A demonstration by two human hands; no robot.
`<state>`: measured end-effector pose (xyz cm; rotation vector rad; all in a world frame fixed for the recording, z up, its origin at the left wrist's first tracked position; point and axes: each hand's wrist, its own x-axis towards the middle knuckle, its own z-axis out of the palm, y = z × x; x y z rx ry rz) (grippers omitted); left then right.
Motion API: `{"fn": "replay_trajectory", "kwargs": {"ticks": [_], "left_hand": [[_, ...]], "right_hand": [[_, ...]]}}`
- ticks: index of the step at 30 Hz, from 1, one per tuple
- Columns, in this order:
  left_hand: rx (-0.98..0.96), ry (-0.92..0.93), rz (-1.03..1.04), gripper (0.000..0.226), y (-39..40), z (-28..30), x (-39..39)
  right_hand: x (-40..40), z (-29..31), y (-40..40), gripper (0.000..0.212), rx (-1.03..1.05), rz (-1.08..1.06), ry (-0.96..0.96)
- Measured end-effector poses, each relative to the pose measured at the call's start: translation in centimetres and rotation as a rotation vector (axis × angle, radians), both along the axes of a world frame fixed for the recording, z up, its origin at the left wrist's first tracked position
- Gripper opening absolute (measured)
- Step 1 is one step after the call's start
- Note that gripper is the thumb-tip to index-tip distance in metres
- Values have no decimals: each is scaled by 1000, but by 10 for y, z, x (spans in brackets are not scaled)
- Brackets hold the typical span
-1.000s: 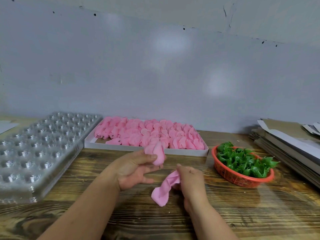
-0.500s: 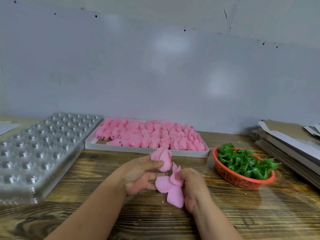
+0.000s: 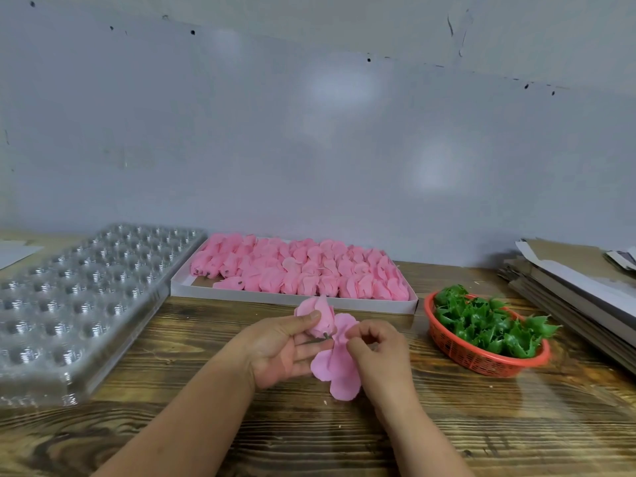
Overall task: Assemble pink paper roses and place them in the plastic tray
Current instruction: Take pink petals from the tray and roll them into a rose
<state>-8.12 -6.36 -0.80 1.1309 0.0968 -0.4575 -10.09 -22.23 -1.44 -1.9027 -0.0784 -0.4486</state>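
Petal-fitting step: my left hand [image 3: 282, 349] pinches the pink rose bud [image 3: 321, 320] over the near worktop [image 3: 206, 442], my right hand's [image 3: 378, 346] fingers [image 3: 354, 335] grasp the flat petal layer [image 3: 339, 370] touching its base; next, I judge, threading the petals on, with the plastic tray [image 3: 75, 304] left.

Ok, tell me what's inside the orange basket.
The orange basket holds a heap of green plastic leaf pieces, some poking above its rim. Whatever lies beneath that top layer is covered.

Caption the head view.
Left hand pinches a pink rose bud; right hand holds pink petals over the table.
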Motion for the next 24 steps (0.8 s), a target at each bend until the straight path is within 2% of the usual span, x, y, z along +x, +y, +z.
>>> {"fn": "replay_trajectory", "kwargs": {"ticks": [3,8,12,14,16,18,20,24], "left_hand": [[-4,24,0,44,1,0,1],[-42,50,16,47,3,-1,2],[-42,28,23,48,2,-2,1],[3,-31,47,43,0,-1,0],[111,-161,111,31,-3,-1,0],[256,-325,168,27,-7,0,-2],[387,-447,162,30,-10,1,-5],[450,-492,167,23,-13,3,-9]], "right_hand": [[0,-1,1,25,-48,20,-35],[4,-5,-1,9,-78,43,75],[-7,3,2,8,-32,45,-129],[-14,7,6,9,21,97,-182],[-15,9,7,6,98,138,-153],[-13,10,4,7,167,201,-62],[-10,10,1,17,270,285,65],[-6,8,-2,21,312,321,130]]}}
